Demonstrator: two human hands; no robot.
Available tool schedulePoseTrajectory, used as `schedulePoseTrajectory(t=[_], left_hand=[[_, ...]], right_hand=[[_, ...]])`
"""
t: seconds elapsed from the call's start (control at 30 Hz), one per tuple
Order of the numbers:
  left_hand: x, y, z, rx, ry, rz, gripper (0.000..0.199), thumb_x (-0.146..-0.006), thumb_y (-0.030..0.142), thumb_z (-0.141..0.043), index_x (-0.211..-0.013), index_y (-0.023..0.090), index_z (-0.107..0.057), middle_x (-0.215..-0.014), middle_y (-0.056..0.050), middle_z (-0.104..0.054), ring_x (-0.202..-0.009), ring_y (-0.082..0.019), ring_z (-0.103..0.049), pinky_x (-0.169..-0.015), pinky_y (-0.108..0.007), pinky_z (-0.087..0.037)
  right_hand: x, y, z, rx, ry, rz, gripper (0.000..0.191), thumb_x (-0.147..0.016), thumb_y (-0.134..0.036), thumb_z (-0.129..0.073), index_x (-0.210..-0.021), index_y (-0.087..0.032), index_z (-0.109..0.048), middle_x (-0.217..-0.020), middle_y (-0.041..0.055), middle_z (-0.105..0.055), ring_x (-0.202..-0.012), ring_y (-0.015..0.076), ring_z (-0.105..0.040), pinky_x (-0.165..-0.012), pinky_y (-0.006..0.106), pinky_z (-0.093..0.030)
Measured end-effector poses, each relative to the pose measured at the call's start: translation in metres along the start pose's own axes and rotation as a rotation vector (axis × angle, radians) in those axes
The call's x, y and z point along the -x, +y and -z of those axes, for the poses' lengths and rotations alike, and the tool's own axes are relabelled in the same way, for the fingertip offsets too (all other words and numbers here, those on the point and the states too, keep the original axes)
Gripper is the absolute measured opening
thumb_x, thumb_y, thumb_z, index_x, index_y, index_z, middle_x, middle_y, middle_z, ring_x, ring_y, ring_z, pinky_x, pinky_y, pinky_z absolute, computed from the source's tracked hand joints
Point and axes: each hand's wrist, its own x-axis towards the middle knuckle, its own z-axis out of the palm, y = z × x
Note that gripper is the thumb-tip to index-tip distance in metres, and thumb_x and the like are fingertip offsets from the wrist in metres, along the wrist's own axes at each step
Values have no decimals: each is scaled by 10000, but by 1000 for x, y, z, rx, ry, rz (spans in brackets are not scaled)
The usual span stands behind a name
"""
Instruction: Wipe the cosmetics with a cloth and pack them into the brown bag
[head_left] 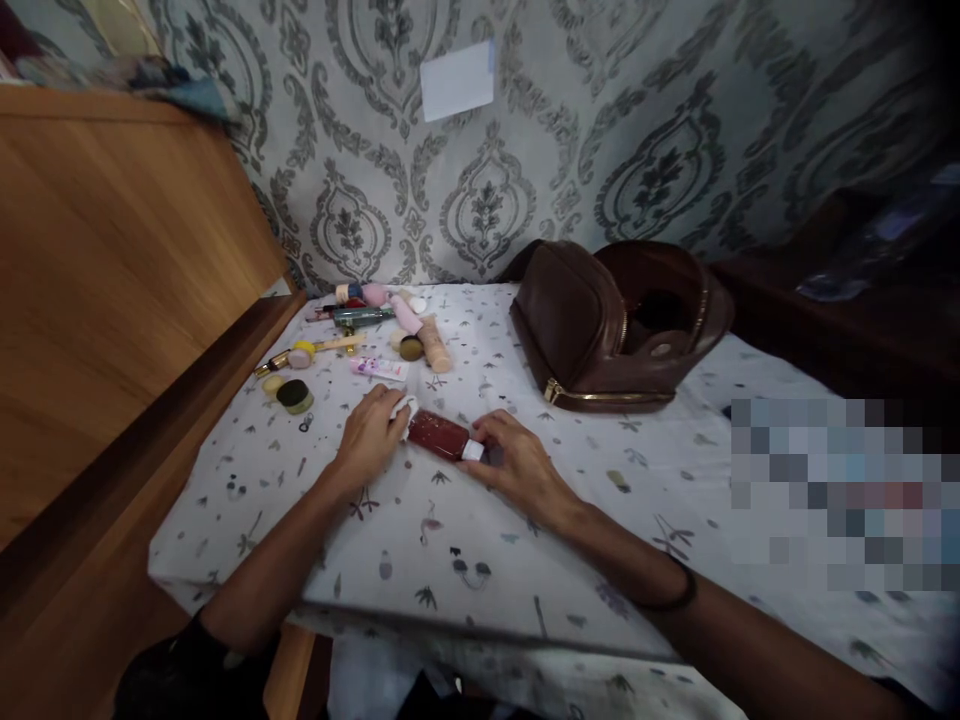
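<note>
fingers (491, 424) with red bottle (439, 436) between

Left hand (370, 435) at the base end of the bottle (441, 436): back of hand up, fingers bent and drawn together. Left forearm (281, 555) slants in from near side, left of bottle. Right hand (529, 470) at bottle's cap end, thumb and fingertips pinching either side. Right forearm (720, 635) angles in from near side, right of bottle.
</note>
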Motion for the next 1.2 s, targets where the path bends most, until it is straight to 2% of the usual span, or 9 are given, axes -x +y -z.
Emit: schedulePoseTrajectory(t=[0.27, 0.43, 0.53, 0.7, 0.83, 0.93, 1.2], left_hand=[[0, -4, -9, 192, 109, -188, 202, -947, 178, -456, -1045, 179, -633, -968, -58, -586, -946, -212, -576, -839, -321, -471], [4, -1, -15, 131, 140, -303, 248, -923, 137, -471, -1096, 174, -645, -1004, -74, -561, -978, -220, -559, -872, -352, -484], [9, 6, -18, 71, 154, -417, 263, -924, 132, -458, -1096, 182, -651, -1003, -83, -569, -988, -234, -544, -855, -370, -495], [19, 22, -21, 90, 89, -627, 276, -937, 127, -453, -1153, 166, -620, -1055, -111, -602, -984, -233, -549, -834, -386, -518], [19, 26, -18, 14, 135, -815, 235, -949, 99, -441, -1094, 127, -623, -1039, -133, -625, -943, -230, -555, -810, -391, -527], [16, 22, -13, -40, 117, -831, 218, -973, 123, -427, -1064, 141, -625, -1043, -124, -631, -965, -224, -562, -803, -371, -530], [6, 0, -1, -69, 7, -701, 189, -969, 184, -488, -1111, 168, -610, -1099, -111, -624, -986, -227, -551, -820, -356, -524]], right_hand=[[2, -1, 3, 20, -13, 45, 170, -716, -146, -662, -788, -203, -519, -876, 18, -549, -748, 163, -536, -672, 270, -426], [3, -2, 3, 71, -5, 42, 135, -728, -153, -670, -777, -194, -551, -813, 5, -539, -691, 146, -516, -649, 259, -414], [3, -2, 3, 98, -2, 34, 119, -728, -168, -679, -780, -193, -576, -783, -4, -545, -659, 137, -504, -629, 251, -406], [3, -2, 3, 81, -1, 26, 93, -720, -155, -636, -792, -195, -593, -725, -14, -564, -644, 137, -517, -610, 243, -400], [2, -5, 7, 48, -35, -30, 87, -735, -173, -599, -816, -191, -623, -666, -25, -575, -609, 133, -521, -587, 237, -395], [0, -7, 11, 26, -76, -99, 83, -753, -222, -614, -823, -185, -639, -636, -31, -581, -579, 128, -519, -575, 240, -392], [-4, -1, 14, -9, -94, -140, 164, -776, -338, -663, -814, -179, -656, -646, -19, -603, -571, 126, -511, -544, 236, -387]])
